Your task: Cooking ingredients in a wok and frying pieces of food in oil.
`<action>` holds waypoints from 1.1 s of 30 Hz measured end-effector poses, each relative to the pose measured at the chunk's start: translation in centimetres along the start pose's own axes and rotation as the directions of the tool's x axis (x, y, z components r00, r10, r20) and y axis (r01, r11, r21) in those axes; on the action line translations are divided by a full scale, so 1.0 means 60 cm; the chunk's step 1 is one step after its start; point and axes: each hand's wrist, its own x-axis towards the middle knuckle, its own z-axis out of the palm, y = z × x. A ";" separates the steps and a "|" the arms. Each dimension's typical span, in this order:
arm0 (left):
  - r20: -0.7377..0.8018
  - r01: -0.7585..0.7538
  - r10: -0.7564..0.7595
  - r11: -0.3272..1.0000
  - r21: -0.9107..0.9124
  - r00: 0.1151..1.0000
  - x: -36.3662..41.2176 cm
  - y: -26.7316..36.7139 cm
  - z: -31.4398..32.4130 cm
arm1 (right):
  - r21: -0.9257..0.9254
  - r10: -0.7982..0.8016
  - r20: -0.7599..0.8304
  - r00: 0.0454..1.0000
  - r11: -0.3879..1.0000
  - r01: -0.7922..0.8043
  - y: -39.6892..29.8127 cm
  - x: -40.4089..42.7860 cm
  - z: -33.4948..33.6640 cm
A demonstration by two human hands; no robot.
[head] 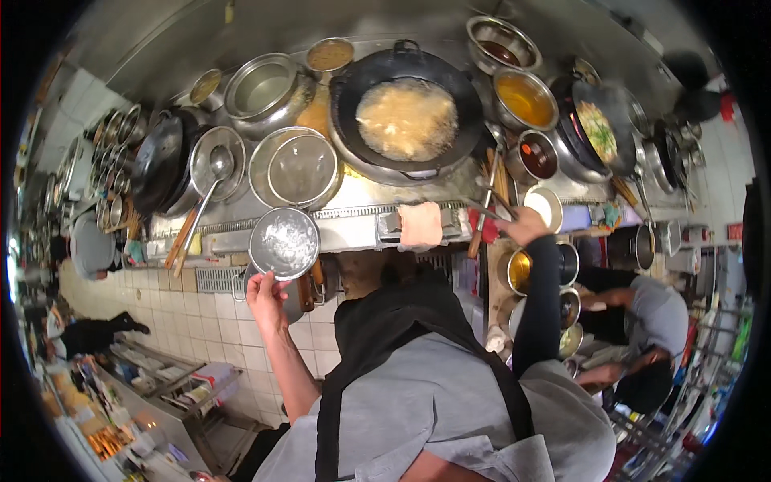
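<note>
My left hand (268,301) grips the rim of a metal bowl (284,242) whose inside is streaked with white residue. The bowl is held just in front of the stove edge. My right hand (530,227) holds a two-pronged utensil (489,211), tongs or long chopsticks, pointing left over the counter edge. Beside that hand stands a white container (544,206). A large black wok (346,114) ahead of me contains bubbling oil (406,120) with pale food frying in it. Left of the wok, a wire strainer (303,169) rests on a round metal vessel (259,175).
A ladle (208,193) lies across a bowl at left. Metal bowls of amber liquid (525,99) and dark sauce (538,158) stand right of the wok. A folded cloth (420,223) hangs on the front edge. Another person (653,313) works at right; a second wok (623,138) holds food.
</note>
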 end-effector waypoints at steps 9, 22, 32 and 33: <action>0.401 0.134 -0.165 0.986 0.103 0.901 -0.045 -0.031 0.163 | 0.264 0.192 -0.101 0.976 0.951 -0.160 -0.002 0.086 0.237; 0.770 -0.165 -0.633 0.754 0.636 0.073 -0.344 -0.207 0.367 | 0.455 0.404 0.224 0.887 0.761 -0.462 0.065 -0.614 0.488; 0.325 -0.605 -0.804 0.591 0.534 -0.498 -0.743 -0.386 0.181 | 0.546 0.717 0.254 0.649 0.448 -0.708 -0.049 -0.892 0.682; 0.302 -0.605 -0.805 0.587 0.539 -0.511 -0.774 -0.390 0.151 | 0.488 0.735 0.166 0.657 0.518 -0.702 -0.065 -0.899 0.711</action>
